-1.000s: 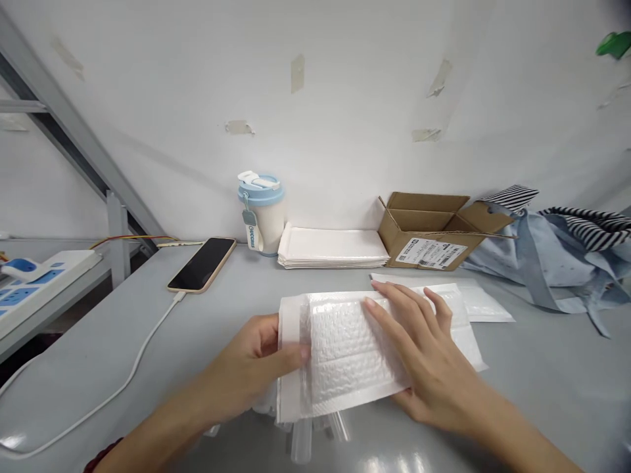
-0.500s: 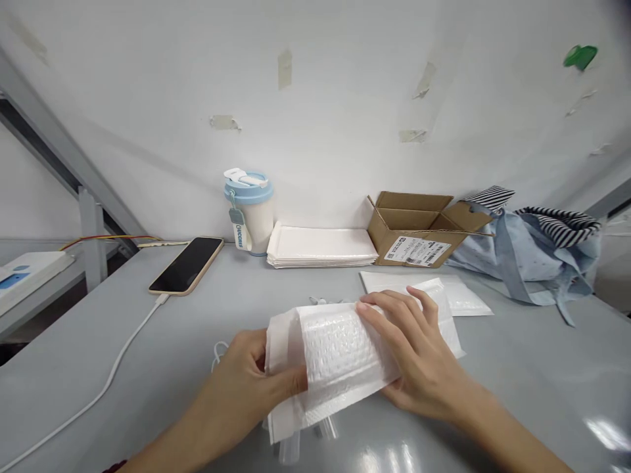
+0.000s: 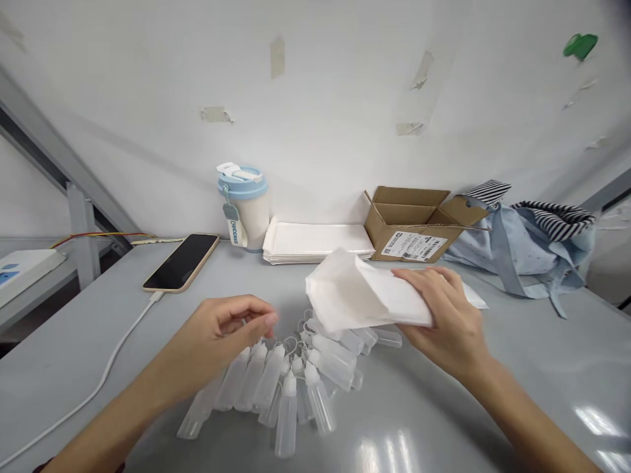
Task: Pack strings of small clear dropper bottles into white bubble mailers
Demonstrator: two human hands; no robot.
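Observation:
My right hand (image 3: 446, 322) grips a white bubble mailer (image 3: 407, 299) around its right part. The mailer is tilted, and its gaping mouth faces left. My left hand (image 3: 231, 332) hovers left of the mailer and apart from it, fingers loosely curved, with nothing visible in them. Below and between the hands lies a cluster of translucent plastic squeeze bottles (image 3: 286, 414) with white caps and thin loops. Some bottles are partly hidden behind the mailer, others behind my left forearm.
At the back stand a lidded cup (image 3: 254, 213), a stack of white mailers (image 3: 320, 240) and an open cardboard box (image 3: 414, 243). A blue cloth bag (image 3: 532, 249) lies at the right. On the left are a phone (image 3: 182, 263) and its white cable (image 3: 111, 364).
My left hand has let go of the mailer and moved left. The mailer has swung up and right in my right hand, its mouth spread wider, uncovering the bottles.

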